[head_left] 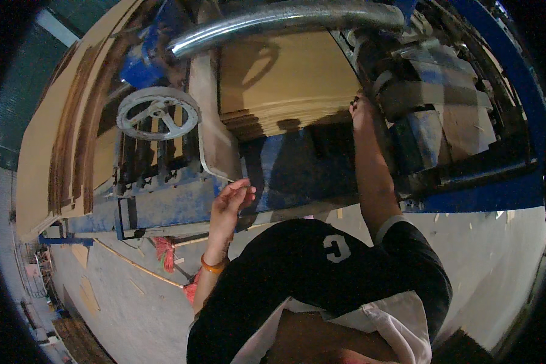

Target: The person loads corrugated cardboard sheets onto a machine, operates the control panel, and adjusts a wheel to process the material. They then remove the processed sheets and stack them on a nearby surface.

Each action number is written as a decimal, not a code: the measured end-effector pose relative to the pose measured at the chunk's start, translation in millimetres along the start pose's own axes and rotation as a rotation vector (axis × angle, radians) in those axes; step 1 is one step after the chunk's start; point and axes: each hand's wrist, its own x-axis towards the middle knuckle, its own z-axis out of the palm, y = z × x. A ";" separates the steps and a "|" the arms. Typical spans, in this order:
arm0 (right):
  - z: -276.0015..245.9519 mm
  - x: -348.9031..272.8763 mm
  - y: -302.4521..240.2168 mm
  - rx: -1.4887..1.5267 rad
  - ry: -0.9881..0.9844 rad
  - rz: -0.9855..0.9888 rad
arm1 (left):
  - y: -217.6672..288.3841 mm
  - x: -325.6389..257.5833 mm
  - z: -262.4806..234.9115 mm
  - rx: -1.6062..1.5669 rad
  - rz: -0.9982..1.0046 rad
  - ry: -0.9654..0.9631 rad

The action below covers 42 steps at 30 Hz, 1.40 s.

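Note:
A stack of brown cardboard sheets (285, 79) lies in the feed bay of a blue machine, its near edges layered and slightly uneven. At the stack's right near corner is my right hand (361, 107), its fingers bent in and partly hidden; what they grip, if anything, is too small to make out. My left hand (233, 199) is close to the lower corner of a metal guide plate (217, 142) along the stack's left side. Its fingers are loosely bent and apart, with nothing visible in them. I cannot tell whether they touch the plate.
A shiny metal roller (285, 27) spans the far side above the stack. A grey handwheel (158, 113) stands left of the plate. More cardboard sheets (60, 133) lean at the far left. Machine parts (431, 97) crowd the right. Red-headed brooms (164, 252) lie on the floor.

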 end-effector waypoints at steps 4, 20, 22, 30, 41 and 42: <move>-15.8 -20.1 13.3 -0.078 -0.376 -0.188 | -0.6 3.5 2.6 0.040 -0.064 0.017; -4.7 -53.7 23.6 0.214 -0.404 -0.305 | -1.0 -8.7 -27.4 0.019 0.248 0.297; -1.8 -49.9 24.1 0.218 -0.369 -0.327 | 1.2 -10.1 -33.3 0.041 0.281 0.347; 6.1 -39.1 27.2 0.188 -0.251 -0.404 | -8.4 -4.7 -18.1 0.184 0.195 0.187; 13.4 14.2 51.2 -0.278 0.376 -0.692 | -9.1 197.4 16.9 1.207 0.557 0.381; 18.0 23.6 54.6 -0.649 0.876 -0.769 | -7.4 209.2 16.8 1.220 0.428 0.363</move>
